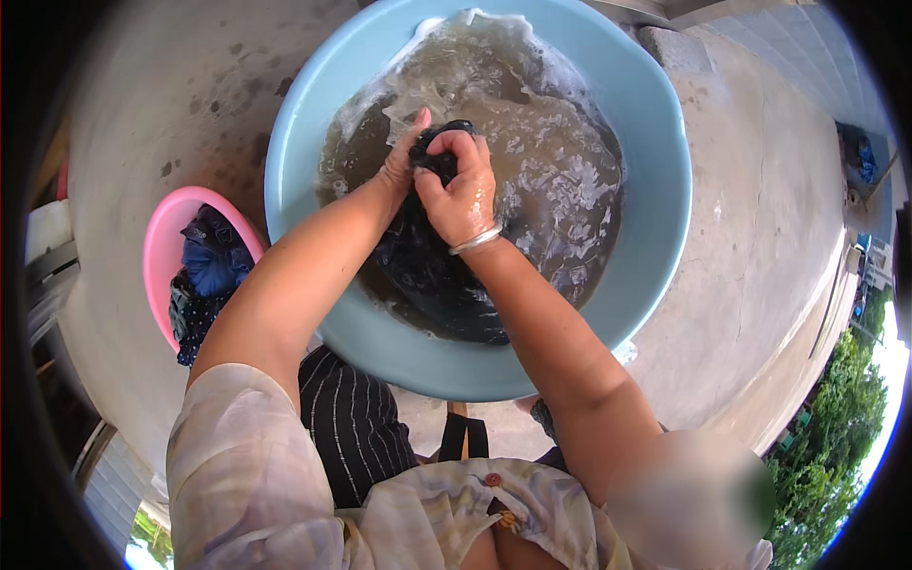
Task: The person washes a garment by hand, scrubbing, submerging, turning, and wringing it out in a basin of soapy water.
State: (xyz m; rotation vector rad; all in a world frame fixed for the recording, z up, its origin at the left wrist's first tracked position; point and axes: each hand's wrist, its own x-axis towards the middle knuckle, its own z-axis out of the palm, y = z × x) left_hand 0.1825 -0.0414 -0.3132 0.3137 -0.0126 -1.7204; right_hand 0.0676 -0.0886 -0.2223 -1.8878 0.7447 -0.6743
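A large light-blue plastic basin [652, 178] holds murky, sudsy water [548, 192]. Partly under the water lies a dark wet garment [434, 271], bunched up at its top end. My right hand [463, 189], with a silver bangle [476, 240] at the wrist, pinches that bunch between thumb and curled fingers. On the other side of the bunch is my left hand [405, 153], its thumb up and its palm against the cloth. The left fingers are mostly hidden by the cloth and water.
Left of the basin stands a pink plastic tub [158, 256] with several dark and blue clothes [214, 263]. Both rest on a stained concrete floor [741, 235]. A concrete block [675, 50] sits by the basin's upper right edge. My knee in striped black cloth [349, 427] is close to the near rim.
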